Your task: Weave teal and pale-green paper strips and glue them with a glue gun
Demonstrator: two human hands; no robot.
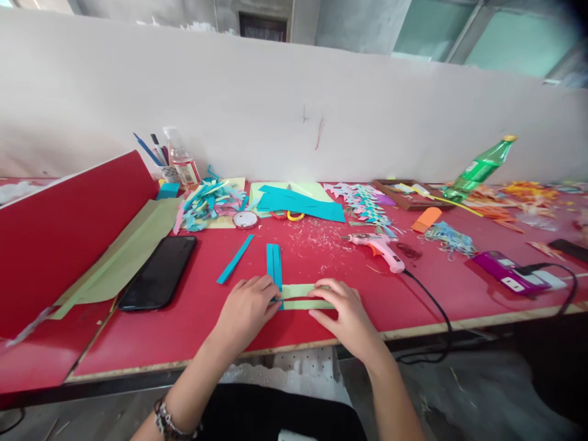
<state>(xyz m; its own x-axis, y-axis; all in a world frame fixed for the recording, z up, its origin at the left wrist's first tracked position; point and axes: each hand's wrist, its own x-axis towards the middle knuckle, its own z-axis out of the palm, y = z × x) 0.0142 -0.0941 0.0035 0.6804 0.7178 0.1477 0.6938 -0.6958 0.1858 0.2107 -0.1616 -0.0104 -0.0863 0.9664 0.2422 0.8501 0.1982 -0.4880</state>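
Observation:
Two blue paper strips stand side by side on the red table, crossed at their lower end by two light green paper strips that run to the right. My left hand is closed on the strips where they cross, its fingertips hiding part of the crossing. At the right end of the green strips, my right hand grips them along the edges, thumb below and fingers above. A loose blue strip lies beyond my left hand.
A pink glue gun lies right of centre, its cord trailing over the table edge. A black phone is at left. Paper scraps, a tape roll and a tilted green bottle are farther back. A purple power strip sits at right.

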